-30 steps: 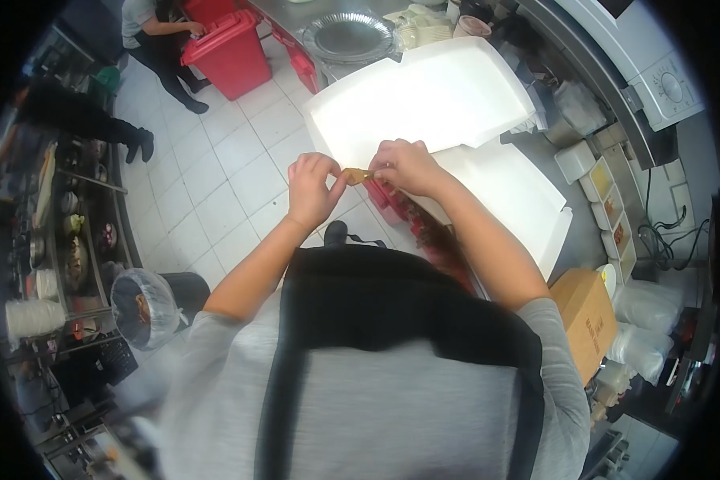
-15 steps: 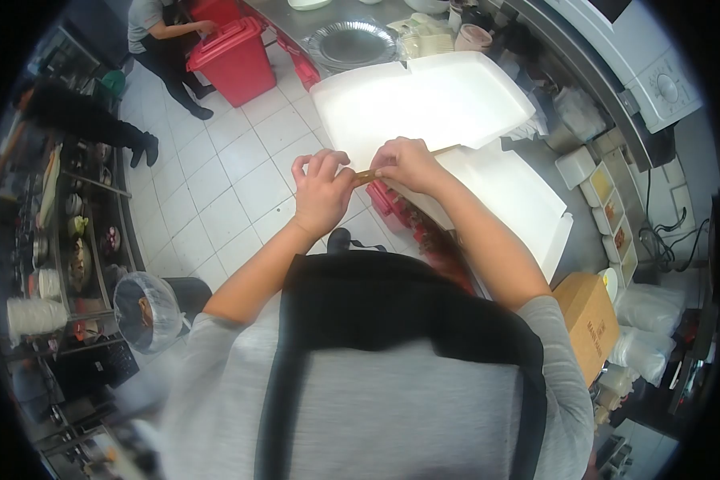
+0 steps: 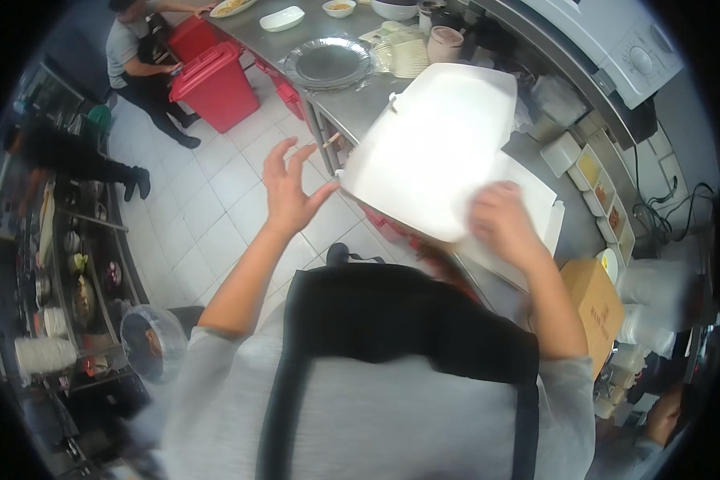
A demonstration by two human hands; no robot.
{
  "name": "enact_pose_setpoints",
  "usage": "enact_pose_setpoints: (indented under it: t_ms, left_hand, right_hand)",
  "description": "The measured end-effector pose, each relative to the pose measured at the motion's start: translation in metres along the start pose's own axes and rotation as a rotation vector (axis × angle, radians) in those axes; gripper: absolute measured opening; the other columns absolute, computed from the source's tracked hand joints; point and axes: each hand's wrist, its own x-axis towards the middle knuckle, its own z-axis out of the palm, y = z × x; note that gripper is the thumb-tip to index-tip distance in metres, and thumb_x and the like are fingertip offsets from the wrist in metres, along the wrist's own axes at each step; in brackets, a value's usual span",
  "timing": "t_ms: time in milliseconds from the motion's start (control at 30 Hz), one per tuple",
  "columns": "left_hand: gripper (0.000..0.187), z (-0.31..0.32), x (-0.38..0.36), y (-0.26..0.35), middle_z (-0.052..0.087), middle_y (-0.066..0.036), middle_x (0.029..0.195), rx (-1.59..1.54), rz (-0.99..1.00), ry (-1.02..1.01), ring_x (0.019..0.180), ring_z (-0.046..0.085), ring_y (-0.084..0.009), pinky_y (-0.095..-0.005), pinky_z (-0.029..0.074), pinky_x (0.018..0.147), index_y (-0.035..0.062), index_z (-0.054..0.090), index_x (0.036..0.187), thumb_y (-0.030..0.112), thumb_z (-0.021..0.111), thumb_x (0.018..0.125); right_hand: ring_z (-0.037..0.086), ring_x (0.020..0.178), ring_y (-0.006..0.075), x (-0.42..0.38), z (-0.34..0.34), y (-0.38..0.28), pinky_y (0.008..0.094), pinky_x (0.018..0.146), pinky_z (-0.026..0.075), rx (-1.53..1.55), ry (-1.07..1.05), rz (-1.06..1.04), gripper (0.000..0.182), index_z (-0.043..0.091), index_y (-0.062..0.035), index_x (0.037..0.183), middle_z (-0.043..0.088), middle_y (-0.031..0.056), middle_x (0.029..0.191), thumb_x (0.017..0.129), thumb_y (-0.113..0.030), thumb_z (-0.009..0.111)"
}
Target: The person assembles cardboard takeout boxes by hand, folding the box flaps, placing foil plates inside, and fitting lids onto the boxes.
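A large white open box (image 3: 432,152) lies tilted at the near edge of the metal counter, with its lid and base panels spread. My left hand (image 3: 290,188) is raised just left of the box, fingers apart and holding nothing. My right hand (image 3: 500,220) is over the box's lower right part, blurred by motion; its fingers look bent, and whether they grip the cardboard cannot be made out.
Beyond the box, foil trays (image 3: 329,64) stand on the counter (image 3: 352,108). Food containers (image 3: 604,192) line the right side. A brown carton (image 3: 590,308) is at my right, a lined bin (image 3: 154,342) at my left. Two people stand at upper left near a red bin (image 3: 220,86).
My hands have parted: the left opened and moved left, the right moved right and down. The white box has turned and shifted. The thin brown strip between my fingers is no longer there.
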Motion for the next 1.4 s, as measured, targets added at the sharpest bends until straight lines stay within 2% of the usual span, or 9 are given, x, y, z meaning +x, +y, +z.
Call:
enact_pose_setpoints:
  t_ms: [267, 500, 600, 667, 733, 1000, 1200, 1233, 1400]
  left_hand:
    - [0.04, 0.057, 0.081, -0.078, 0.053, -0.016, 0.122, 0.01, 0.113, -0.09, 0.112, 0.052, -0.0365, -0.0453, 0.044, 0.091, 0.0098, 0.059, 0.11, 0.017, 0.075, 0.075]
    - [0.031, 0.134, 0.188, -0.146, 0.061, -0.011, 0.117, 0.209, 0.077, -0.438, 0.105, 0.06, -0.0325, -0.0435, 0.049, 0.088, 0.0113, 0.063, 0.111, 0.016, 0.067, 0.08]
    - [0.041, 0.169, 0.21, -0.196, 0.062, -0.011, 0.118, 0.225, 0.135, -0.546, 0.105, 0.06, -0.0327, -0.0431, 0.049, 0.089, 0.0154, 0.063, 0.119, 0.017, 0.07, 0.078]
    - [0.04, 0.169, 0.231, -0.202, 0.065, -0.011, 0.115, 0.149, 0.048, -0.789, 0.099, 0.064, -0.0293, -0.0404, 0.05, 0.089, 0.0173, 0.068, 0.113, 0.02, 0.075, 0.073]
    - [0.035, 0.163, 0.243, -0.204, 0.067, -0.01, 0.111, -0.019, -0.065, -0.991, 0.095, 0.065, -0.0272, -0.0391, 0.05, 0.089, 0.017, 0.072, 0.106, 0.02, 0.078, 0.071]
    - [0.026, 0.171, 0.26, -0.229, 0.068, -0.005, 0.089, -0.155, -0.099, -1.006, 0.069, 0.063, -0.0154, -0.0319, 0.044, 0.036, 0.0174, 0.075, 0.099, 0.021, 0.078, 0.073]
    - [0.014, 0.159, 0.266, -0.227, 0.066, -0.013, 0.09, -0.13, 0.165, -0.816, 0.074, 0.066, -0.0255, -0.0368, 0.051, 0.054, 0.0077, 0.069, 0.094, 0.015, 0.064, 0.084]
    - [0.015, 0.158, 0.267, -0.225, 0.064, -0.016, 0.094, -0.14, 0.391, -0.559, 0.081, 0.063, -0.0359, -0.0439, 0.052, 0.066, 0.0056, 0.065, 0.085, 0.019, 0.059, 0.086]
    - [0.011, 0.115, 0.271, -0.109, 0.063, -0.011, 0.086, -0.16, 0.462, -0.088, 0.076, 0.063, -0.0305, -0.0397, 0.051, 0.066, 0.0066, 0.061, 0.086, 0.018, 0.063, 0.086]
  right_hand:
    - [0.049, 0.121, 0.035, -0.129, 0.059, 0.033, 0.0433, 0.104, 0.037, 0.07, 0.079, 0.768, 0.05, 0.068, -0.0132, 0.111, 0.053, 0.0127, 0.132, 0.067, 0.008, 0.058]
    - [0.05, 0.122, 0.0332, -0.087, 0.062, -0.047, 0.0602, 0.106, 0.028, -0.016, -0.02, 0.509, 0.029, 0.07, -0.0132, 0.103, 0.056, 0.0094, 0.129, 0.075, -0.005, 0.068]
    - [0.056, 0.113, 0.0326, -0.078, 0.055, -0.028, 0.0532, 0.103, 0.034, 0.105, 0.052, 0.603, 0.016, 0.07, -0.0098, 0.094, 0.064, 0.0094, 0.114, 0.078, -0.009, 0.071]
    - [0.059, 0.087, 0.0178, -0.053, 0.021, -0.016, 0.0288, 0.081, 0.047, 0.493, 0.363, 0.746, 0.009, 0.066, -0.0032, 0.087, 0.065, 0.0069, 0.088, 0.084, -0.011, 0.069]
    - [0.05, 0.077, 0.0057, -0.037, -0.026, 0.004, 0.0228, 0.068, 0.041, 0.769, 0.467, 0.925, 0.012, 0.063, -0.005, 0.086, 0.058, -0.0034, 0.083, 0.089, -0.016, 0.064]
    - [0.056, 0.093, 0.0076, -0.019, -0.099, 0.053, 0.0236, 0.086, 0.042, 1.101, 0.673, 0.845, 0.019, 0.061, -0.006, 0.106, 0.061, -0.0006, 0.102, 0.094, -0.02, 0.058]
    - [0.048, 0.121, 0.0255, -0.029, -0.1, -0.027, 0.0379, 0.101, 0.038, 0.16, 0.212, 0.763, 0.01, 0.067, -0.0063, 0.089, 0.05, 0.0118, 0.129, 0.079, -0.008, 0.069]
    - [0.047, 0.123, 0.0272, -0.038, -0.094, -0.031, 0.0382, 0.102, 0.038, 0.099, 0.225, 0.819, 0.01, 0.067, -0.0068, 0.089, 0.05, 0.013, 0.13, 0.079, -0.006, 0.068]
    - [0.043, 0.128, 0.0342, -0.117, -0.055, -0.012, 0.0404, 0.106, 0.035, -0.022, 0.328, 1.21, 0.016, 0.068, -0.0093, 0.093, 0.047, 0.0168, 0.136, 0.08, -0.001, 0.065]
